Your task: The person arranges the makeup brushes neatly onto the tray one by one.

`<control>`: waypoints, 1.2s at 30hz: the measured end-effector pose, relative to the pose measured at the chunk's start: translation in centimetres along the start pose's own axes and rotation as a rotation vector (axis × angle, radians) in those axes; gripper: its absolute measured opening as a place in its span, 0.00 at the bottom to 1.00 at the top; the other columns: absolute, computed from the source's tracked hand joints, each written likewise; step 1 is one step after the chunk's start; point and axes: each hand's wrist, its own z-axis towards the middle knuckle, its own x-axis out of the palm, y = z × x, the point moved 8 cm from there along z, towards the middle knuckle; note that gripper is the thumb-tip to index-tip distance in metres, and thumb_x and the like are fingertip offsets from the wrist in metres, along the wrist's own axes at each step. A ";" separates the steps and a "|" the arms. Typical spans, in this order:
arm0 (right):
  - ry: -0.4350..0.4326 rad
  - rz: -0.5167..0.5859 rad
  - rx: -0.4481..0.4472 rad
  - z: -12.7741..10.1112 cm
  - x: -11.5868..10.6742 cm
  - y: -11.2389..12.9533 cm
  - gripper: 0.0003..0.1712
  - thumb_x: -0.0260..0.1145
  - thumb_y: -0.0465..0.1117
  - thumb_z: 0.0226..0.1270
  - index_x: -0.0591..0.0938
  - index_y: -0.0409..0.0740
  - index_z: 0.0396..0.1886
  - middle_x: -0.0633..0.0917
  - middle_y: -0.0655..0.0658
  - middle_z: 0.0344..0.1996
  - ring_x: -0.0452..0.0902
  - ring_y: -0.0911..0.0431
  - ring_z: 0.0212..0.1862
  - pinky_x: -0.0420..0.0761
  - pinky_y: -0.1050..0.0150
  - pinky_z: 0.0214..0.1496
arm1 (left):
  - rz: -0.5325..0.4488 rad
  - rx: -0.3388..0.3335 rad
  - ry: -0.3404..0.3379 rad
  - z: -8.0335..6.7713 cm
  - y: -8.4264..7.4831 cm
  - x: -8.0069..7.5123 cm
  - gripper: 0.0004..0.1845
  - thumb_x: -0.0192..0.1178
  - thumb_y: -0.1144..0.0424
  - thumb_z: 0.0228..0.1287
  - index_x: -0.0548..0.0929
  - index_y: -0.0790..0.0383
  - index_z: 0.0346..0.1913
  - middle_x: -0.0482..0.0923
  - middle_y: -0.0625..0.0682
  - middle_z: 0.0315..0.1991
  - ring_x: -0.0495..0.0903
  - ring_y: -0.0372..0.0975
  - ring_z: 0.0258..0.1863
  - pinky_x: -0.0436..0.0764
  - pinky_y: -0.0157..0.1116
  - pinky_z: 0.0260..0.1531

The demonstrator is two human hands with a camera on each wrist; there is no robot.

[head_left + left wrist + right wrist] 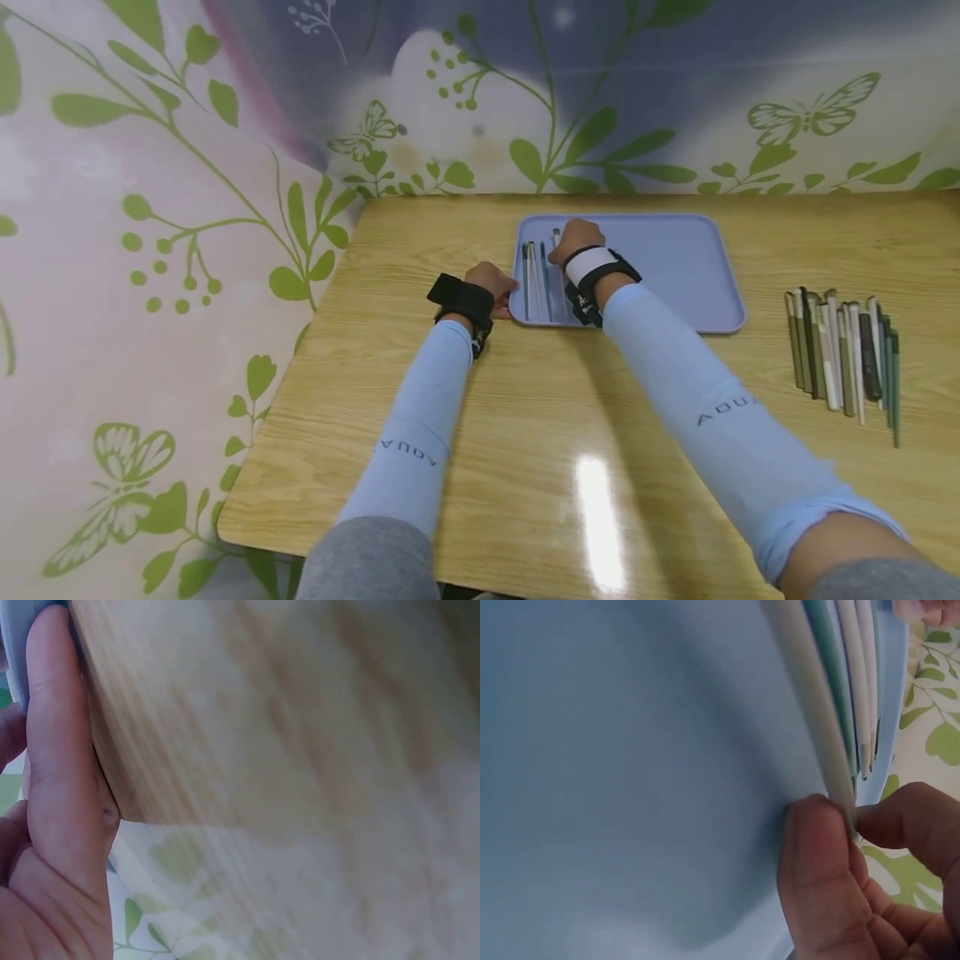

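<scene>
On the table lies a pale blue tray (667,271) with raised rounded edges. My right hand (579,237) is over its left part. Thumb and fingers pinch a makeup brush (810,697) with a pale, slim handle; its bristle tip shows past the hand in the head view. To the left of it, several slim brushes (534,282) with pale and teal handles lie side by side, lengthwise in the tray. My left hand (491,283) holds the tray's left edge, a finger stretched along the rim in the left wrist view.
A bunch of makeup brushes (843,350), with green, white and black handles, lies in a loose row on the wooden table (517,467) to the right. A wall (465,108) with printed leaves and butterflies borders the table behind and at the left.
</scene>
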 end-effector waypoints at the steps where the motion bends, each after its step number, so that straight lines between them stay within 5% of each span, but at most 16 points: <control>1: 0.000 -0.014 -0.005 0.0 0.0 -0.1 0.15 0.59 0.46 0.51 0.77 0.37 0.26 0.80 0.39 0.32 0.75 0.47 0.37 0.78 0.57 0.41 | -0.002 0.003 -0.002 -0.1 -0.1 0.2 0.09 0.57 0.60 0.53 0.78 0.64 0.30 0.70 0.49 0.11 0.70 0.35 0.06 0.78 0.32 0.12; 8: -0.008 -0.061 -0.046 -0.3 0.0 -0.1 0.18 0.59 0.43 0.51 0.76 0.34 0.38 0.79 0.37 0.39 0.74 0.45 0.42 0.77 0.55 0.44 | -0.019 0.004 0.015 0.3 -0.5 1.3 0.08 0.56 0.60 0.53 0.78 0.63 0.31 0.70 0.49 0.13 0.70 0.35 0.06 0.78 0.32 0.13; 16: 0.014 -0.010 -0.069 -1.0 0.3 -0.9 0.14 0.64 0.42 0.47 0.80 0.35 0.30 0.81 0.39 0.30 0.77 0.48 0.35 0.78 0.58 0.41 | -0.020 -0.002 0.027 -0.2 -0.8 2.1 0.09 0.56 0.61 0.54 0.79 0.64 0.34 0.71 0.50 0.14 0.70 0.36 0.07 0.78 0.32 0.13; 24: 0.089 0.055 -0.050 -1.0 0.2 -2.3 0.09 0.65 0.41 0.45 0.80 0.39 0.20 0.80 0.47 0.15 0.75 0.58 0.16 0.76 0.69 0.21 | 0.016 0.032 0.033 0.4 -0.6 2.5 0.09 0.56 0.60 0.54 0.78 0.64 0.33 0.71 0.49 0.14 0.70 0.35 0.06 0.79 0.33 0.14; 31: 0.081 0.128 -0.134 -2.3 -3.6 -5.8 0.14 0.59 0.43 0.51 0.80 0.39 0.14 0.79 0.51 0.08 0.79 0.56 0.19 0.78 0.65 0.33 | 0.034 0.022 0.020 1.2 -0.2 1.7 0.10 0.55 0.59 0.54 0.78 0.64 0.32 0.72 0.49 0.14 0.71 0.35 0.07 0.80 0.34 0.16; 36: 0.047 0.150 -0.114 -4.6 -8.1 -11.6 0.16 0.58 0.44 0.54 0.81 0.33 0.25 0.81 0.49 0.12 0.79 0.58 0.19 0.77 0.59 0.36 | 0.034 0.044 0.008 1.5 -0.4 0.9 0.10 0.55 0.60 0.54 0.78 0.64 0.34 0.72 0.50 0.15 0.72 0.36 0.08 0.80 0.35 0.17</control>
